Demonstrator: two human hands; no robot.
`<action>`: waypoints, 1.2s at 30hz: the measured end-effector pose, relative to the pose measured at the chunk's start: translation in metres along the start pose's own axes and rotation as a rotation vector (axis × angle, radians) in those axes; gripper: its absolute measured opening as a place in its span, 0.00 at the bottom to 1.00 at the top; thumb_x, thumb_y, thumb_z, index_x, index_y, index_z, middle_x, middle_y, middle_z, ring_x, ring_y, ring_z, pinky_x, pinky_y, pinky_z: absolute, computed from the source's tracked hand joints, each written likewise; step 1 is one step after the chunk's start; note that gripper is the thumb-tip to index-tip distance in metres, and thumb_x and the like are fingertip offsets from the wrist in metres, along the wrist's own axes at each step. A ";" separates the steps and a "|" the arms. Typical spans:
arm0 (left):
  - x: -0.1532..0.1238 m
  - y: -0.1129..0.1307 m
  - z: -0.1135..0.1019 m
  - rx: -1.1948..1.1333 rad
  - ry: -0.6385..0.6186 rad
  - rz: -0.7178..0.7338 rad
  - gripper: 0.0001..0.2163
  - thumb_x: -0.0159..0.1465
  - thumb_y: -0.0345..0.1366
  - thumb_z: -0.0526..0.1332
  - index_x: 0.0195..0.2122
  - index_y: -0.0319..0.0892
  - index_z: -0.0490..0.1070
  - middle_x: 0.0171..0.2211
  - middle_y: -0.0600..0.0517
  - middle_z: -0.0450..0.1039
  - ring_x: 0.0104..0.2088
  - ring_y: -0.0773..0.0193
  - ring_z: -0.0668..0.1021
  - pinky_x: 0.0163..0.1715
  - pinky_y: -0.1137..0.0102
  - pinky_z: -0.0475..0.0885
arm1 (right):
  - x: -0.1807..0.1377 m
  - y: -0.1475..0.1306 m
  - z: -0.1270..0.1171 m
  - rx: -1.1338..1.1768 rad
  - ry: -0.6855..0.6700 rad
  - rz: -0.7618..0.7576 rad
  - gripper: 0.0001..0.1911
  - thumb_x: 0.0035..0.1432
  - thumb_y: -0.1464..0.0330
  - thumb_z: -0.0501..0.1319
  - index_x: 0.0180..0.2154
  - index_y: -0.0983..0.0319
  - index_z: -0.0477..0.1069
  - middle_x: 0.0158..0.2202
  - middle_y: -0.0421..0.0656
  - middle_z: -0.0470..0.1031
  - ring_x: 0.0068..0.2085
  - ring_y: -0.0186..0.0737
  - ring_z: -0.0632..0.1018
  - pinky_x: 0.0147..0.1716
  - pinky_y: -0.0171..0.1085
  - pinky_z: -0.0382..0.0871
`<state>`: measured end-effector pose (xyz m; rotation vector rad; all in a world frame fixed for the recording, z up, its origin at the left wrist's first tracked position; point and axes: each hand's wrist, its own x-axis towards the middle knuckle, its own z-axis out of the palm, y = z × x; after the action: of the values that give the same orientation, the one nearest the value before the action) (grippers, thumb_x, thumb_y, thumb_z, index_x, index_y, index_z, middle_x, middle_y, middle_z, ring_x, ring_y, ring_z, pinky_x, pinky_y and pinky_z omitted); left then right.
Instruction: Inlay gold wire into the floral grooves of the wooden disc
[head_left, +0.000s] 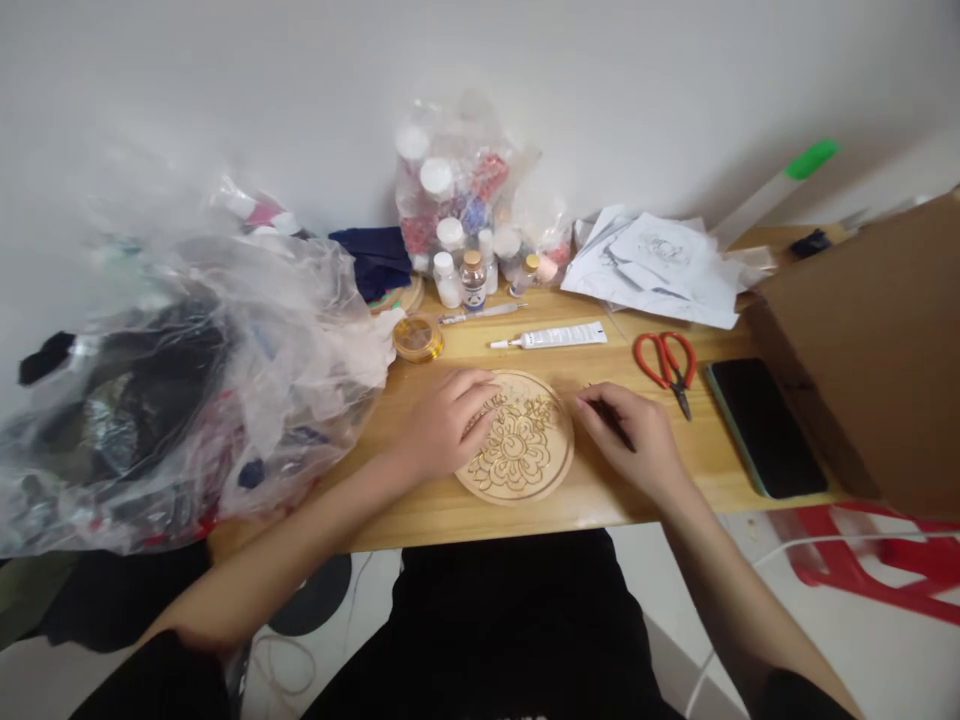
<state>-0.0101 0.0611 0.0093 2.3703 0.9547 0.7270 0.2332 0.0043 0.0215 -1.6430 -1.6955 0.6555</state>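
Steadying wooden disc (551,475), seven o'clock from white tube (564,336), with left hand (452,420) laid over ten-o'clock rim, fingers slightly spread. Pinching dark slender tool (616,427) in right hand (646,440), just off two-o'clock rim. Judged at work on gold pattern (514,447); likely calls for fine placement.

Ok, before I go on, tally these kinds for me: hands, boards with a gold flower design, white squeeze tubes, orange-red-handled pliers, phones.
Hands: 2 (left hand, right hand)
Gold-flower boards: 1
White squeeze tubes: 1
Orange-red-handled pliers: 1
Phones: 1
Total: 6
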 end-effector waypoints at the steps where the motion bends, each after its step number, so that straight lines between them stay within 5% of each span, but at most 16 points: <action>1: 0.005 -0.004 0.001 0.066 -0.014 0.082 0.11 0.66 0.31 0.55 0.48 0.38 0.71 0.50 0.43 0.72 0.51 0.57 0.74 0.51 0.57 0.71 | 0.004 0.001 0.000 -0.010 -0.043 -0.005 0.07 0.58 0.65 0.60 0.30 0.62 0.73 0.25 0.41 0.75 0.24 0.34 0.71 0.25 0.33 0.62; 7: 0.019 -0.022 0.009 0.123 -0.011 0.279 0.11 0.65 0.29 0.55 0.48 0.36 0.69 0.52 0.42 0.72 0.55 0.54 0.73 0.54 0.53 0.69 | 0.015 0.006 0.006 0.071 -0.143 0.088 0.11 0.60 0.63 0.58 0.31 0.63 0.72 0.27 0.42 0.76 0.27 0.34 0.73 0.27 0.33 0.64; 36: 0.016 -0.033 0.008 0.039 -0.187 0.260 0.17 0.64 0.31 0.56 0.54 0.37 0.69 0.59 0.36 0.64 0.59 0.46 0.68 0.55 0.49 0.67 | 0.019 -0.004 0.021 0.023 -0.083 0.162 0.08 0.58 0.64 0.63 0.31 0.62 0.73 0.24 0.38 0.73 0.23 0.30 0.70 0.24 0.32 0.62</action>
<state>-0.0108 0.0920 -0.0114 2.5729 0.5953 0.5695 0.2153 0.0253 0.0129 -1.7713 -1.6172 0.8282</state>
